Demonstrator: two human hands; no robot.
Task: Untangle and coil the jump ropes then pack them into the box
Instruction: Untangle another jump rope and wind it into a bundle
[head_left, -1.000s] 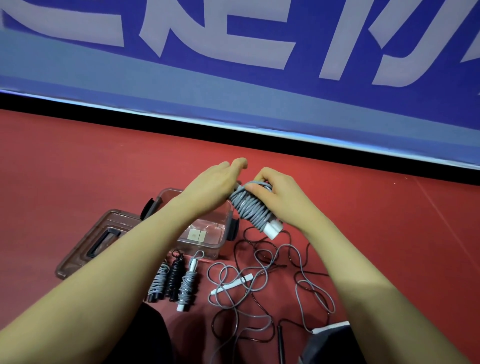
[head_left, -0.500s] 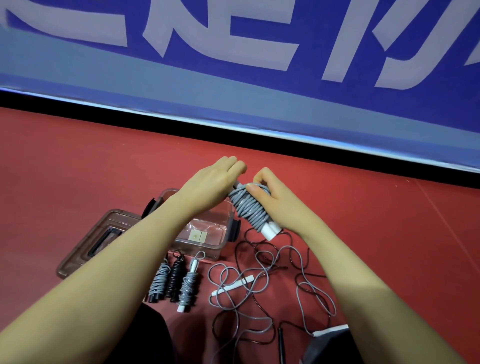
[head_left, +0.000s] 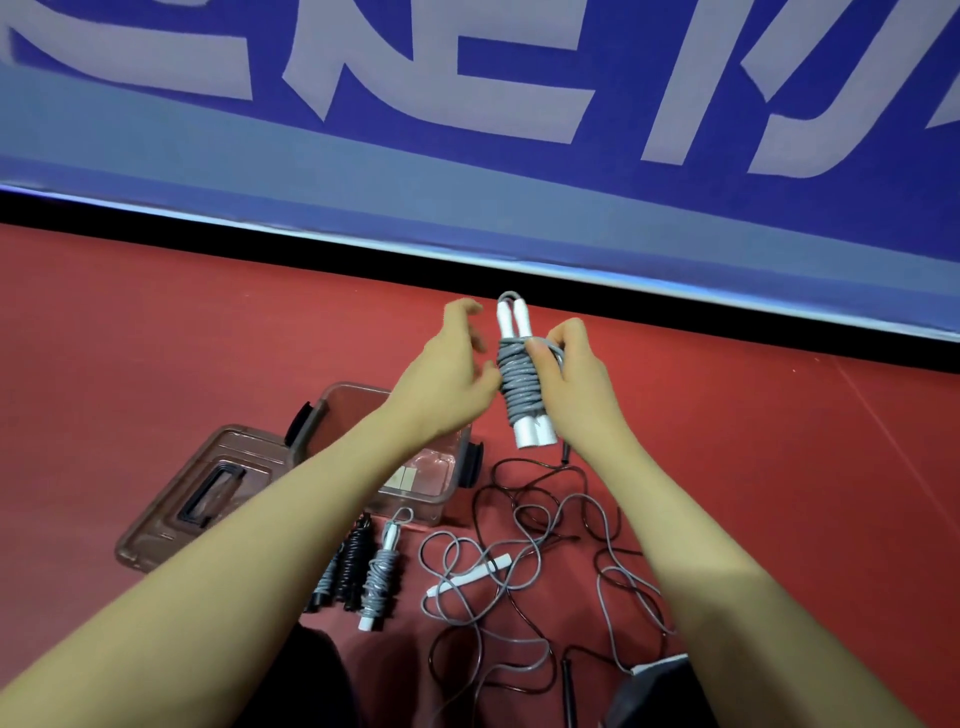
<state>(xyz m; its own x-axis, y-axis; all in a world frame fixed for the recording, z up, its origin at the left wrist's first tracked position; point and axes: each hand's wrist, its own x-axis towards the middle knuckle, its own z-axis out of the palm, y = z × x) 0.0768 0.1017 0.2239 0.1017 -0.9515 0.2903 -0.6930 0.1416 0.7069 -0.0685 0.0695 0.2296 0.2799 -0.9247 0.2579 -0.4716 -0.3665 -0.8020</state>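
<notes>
1. Right hand (head_left: 574, 384) has the coiled grey rope (head_left: 521, 382) clamped, thumb across the front of the wraps and fingers curled round the back, holding the bundle upright above the floor.
2. The bundle's 2 white handles poke out top and bottom, with a small grey loop at the very top.
3. Left hand (head_left: 451, 376) is loose, fingers spread and lightly bent, holding nothing; its thumb sits just beside the coil (touching or not, I cannot tell).
4. Below the left forearm, the clear brown box (head_left: 332, 410) stands uncovered on the red floor (head_left: 156, 338), its lid (head_left: 208, 491) lying flat just to its left.
5. In front of the box lie 3 finished bundles side by side: 1 partly hidden by the arm, a black bundle (head_left: 355, 564), a grey bundle (head_left: 380, 577).
6. To their right, the tangled loose ropes (head_left: 530, 561) sprawl in grey and dark loops, 1 white handle among them.
7. Open red floor runs left and right of the hands, up to the black strip under the blue banner (head_left: 467, 156).
</notes>
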